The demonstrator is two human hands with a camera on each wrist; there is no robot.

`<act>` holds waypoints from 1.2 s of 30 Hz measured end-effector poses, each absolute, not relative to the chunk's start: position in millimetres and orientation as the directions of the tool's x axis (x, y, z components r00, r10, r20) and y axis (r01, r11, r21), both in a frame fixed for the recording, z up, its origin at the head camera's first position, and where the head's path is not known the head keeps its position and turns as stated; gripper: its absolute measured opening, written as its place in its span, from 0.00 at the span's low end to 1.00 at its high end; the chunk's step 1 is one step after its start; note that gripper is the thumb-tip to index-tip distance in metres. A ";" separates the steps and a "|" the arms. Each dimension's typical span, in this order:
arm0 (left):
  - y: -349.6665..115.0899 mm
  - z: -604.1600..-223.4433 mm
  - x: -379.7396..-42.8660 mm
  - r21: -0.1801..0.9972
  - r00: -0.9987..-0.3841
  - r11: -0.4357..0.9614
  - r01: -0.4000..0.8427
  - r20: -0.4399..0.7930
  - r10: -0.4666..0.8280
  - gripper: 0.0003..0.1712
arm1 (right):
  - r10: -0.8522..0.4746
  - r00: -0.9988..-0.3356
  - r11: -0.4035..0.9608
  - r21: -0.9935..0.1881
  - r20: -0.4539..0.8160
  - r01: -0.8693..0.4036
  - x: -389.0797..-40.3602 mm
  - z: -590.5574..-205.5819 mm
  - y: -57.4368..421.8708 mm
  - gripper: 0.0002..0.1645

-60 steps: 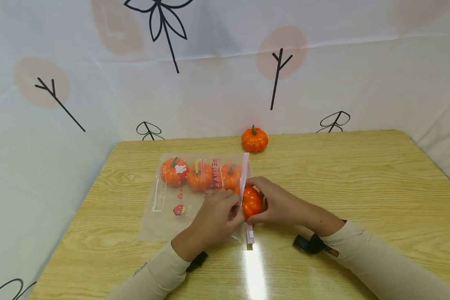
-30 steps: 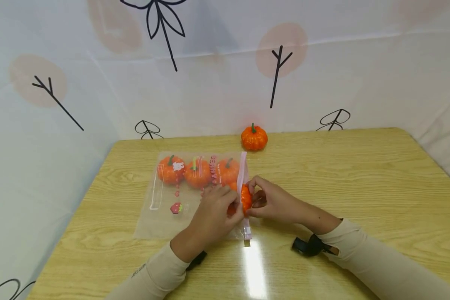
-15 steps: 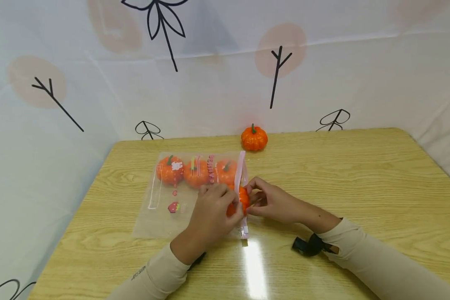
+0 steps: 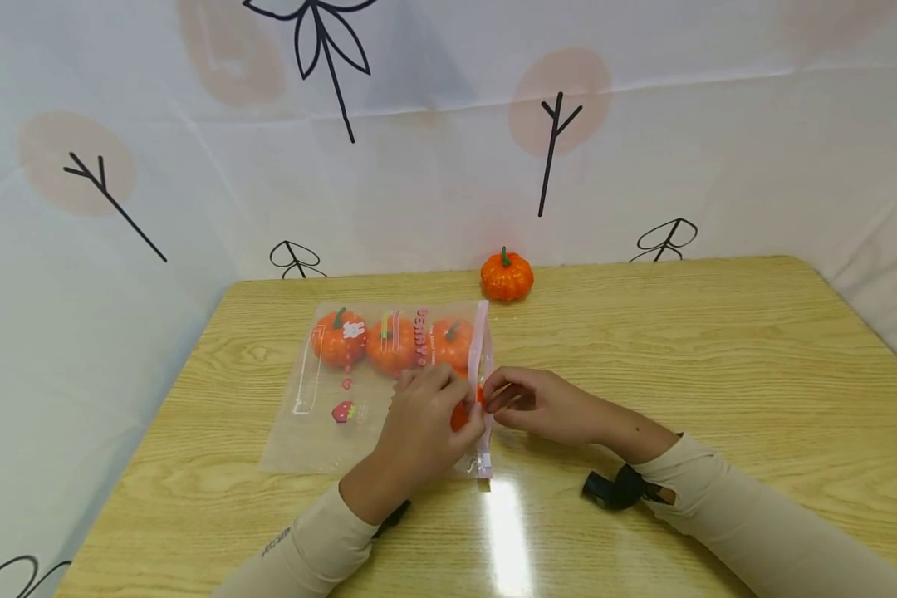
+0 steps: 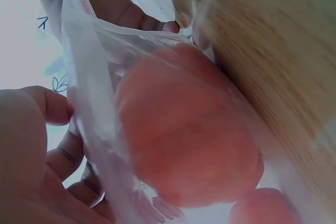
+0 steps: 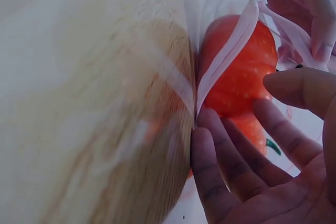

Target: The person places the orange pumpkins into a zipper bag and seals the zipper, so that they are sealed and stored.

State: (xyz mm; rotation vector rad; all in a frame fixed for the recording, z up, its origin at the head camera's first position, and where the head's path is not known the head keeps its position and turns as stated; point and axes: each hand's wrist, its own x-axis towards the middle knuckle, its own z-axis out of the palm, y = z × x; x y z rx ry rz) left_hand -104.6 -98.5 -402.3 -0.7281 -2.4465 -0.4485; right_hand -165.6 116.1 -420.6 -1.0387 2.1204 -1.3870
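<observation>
Patterned cloth (image 4: 433, 183) backs the wooden desk (image 4: 680, 349). At frame centre, the left hand (image 4: 426, 415) pinches the bag (image 4: 321, 432) at its mouth, evidently keeping it parted; the right hand (image 4: 546, 407), fingers loosely extended, appears to touch the pumpkin (image 6: 252, 72) just inside.

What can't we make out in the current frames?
Front pumpkin, head view: mostly hidden by the left hand.
Small print on the bag, head view: too small to read.
Second pumpkin, left wrist view: cut off by the bottom edge.
Left hand, right wrist view: cut off by the frame's right edge.
Right hand, left wrist view: partly behind the bag.
</observation>
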 end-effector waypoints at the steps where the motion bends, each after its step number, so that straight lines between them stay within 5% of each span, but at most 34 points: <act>1: -98.5 -402.1 -104.7 0.160 -0.707 0.796 0.583 0.583 0.401 0.06 | -0.764 -0.642 0.232 -0.901 0.065 -0.367 -165.8 -420.8 116.2 0.12; 27: -98.4 -403.1 -106.1 0.211 -0.710 0.779 0.590 0.594 0.378 0.04 | -0.835 -0.549 0.287 -0.809 0.052 -0.514 -165.7 -423.5 120.5 0.26; 36: -98.2 -403.4 -107.5 0.207 -0.702 0.776 0.596 0.603 0.378 0.03 | -0.785 -0.615 0.283 -0.836 0.080 -0.470 -167.2 -418.8 120.4 0.21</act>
